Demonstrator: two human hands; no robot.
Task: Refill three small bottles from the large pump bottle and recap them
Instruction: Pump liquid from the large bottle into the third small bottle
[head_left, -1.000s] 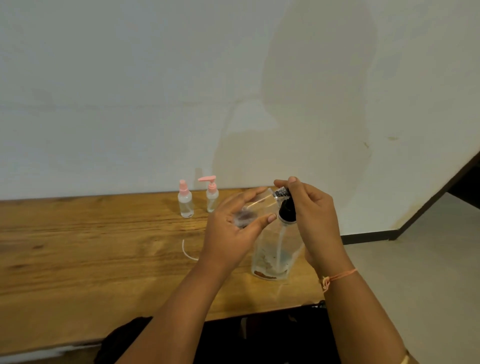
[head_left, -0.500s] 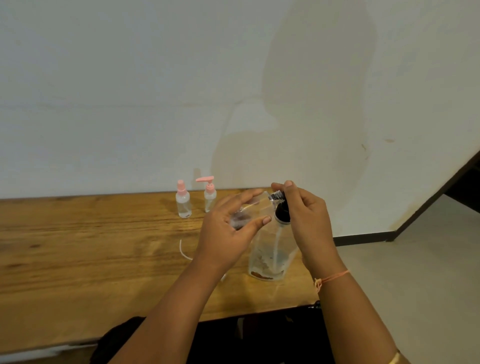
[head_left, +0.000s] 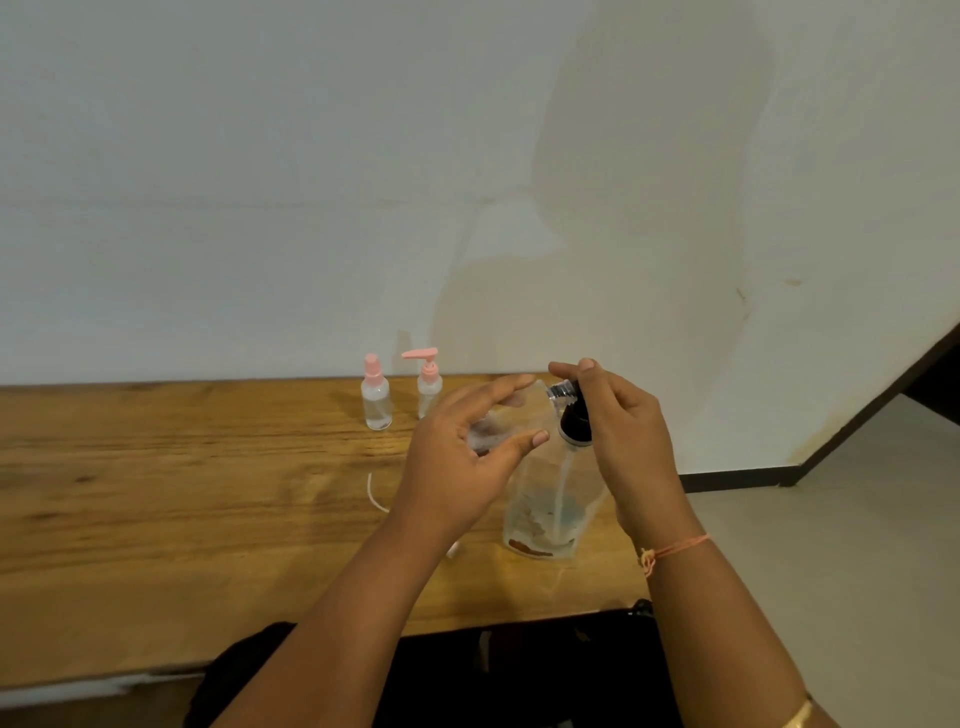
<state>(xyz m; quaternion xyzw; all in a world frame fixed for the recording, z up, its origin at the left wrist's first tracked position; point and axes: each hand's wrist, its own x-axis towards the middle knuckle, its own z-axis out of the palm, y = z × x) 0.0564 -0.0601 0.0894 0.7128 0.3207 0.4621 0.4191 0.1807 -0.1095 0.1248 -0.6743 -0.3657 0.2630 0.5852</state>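
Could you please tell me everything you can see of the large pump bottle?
The pump bottle is clear, seemingly plastic, and stands upright on the wooden table near its right end. A black collar closes its neck; a pale dip tube runs down to the base. It looks nearly empty, with brownish marks at the bottom. The right hand grips the pump top and hides the head. The left hand holds a small bottle tilted, mouth at the pump.

I see a wooden table (head_left: 156, 493), grainy and slightly shiny; the big bottle (head_left: 540, 509) is clear plastic, its collar (head_left: 575, 423) glossy black.
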